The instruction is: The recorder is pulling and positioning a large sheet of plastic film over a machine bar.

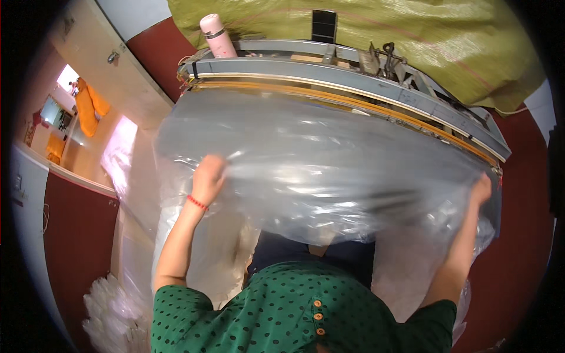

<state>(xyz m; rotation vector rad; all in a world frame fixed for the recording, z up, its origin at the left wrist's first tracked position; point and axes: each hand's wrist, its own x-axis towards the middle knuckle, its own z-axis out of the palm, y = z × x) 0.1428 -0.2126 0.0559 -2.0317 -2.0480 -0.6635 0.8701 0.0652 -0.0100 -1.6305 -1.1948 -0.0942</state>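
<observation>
A wide sheet of clear plastic film (306,165) stretches between my two hands, across my lap and up to a long metal bar machine (329,73). My left hand (210,175), with a red bracelet at the wrist, is closed on the film's left part. At the far right my right hand (482,189) is closed on the film's right edge, its fingers partly hidden. Wrinkles and bright glare run over the film between the hands, and its near edge sags in folds above my legs. Orange strips (353,105) run along the machine's near side, just beyond the film.
A pink bottle (218,38) stands at the machine's left end. Black-handled scissors (388,54) and a dark flat panel (324,26) are behind the bar. A yellow-green woven sheet (435,41) covers the back. Crumpled plastic (115,312) lies low left, below an open door (112,59).
</observation>
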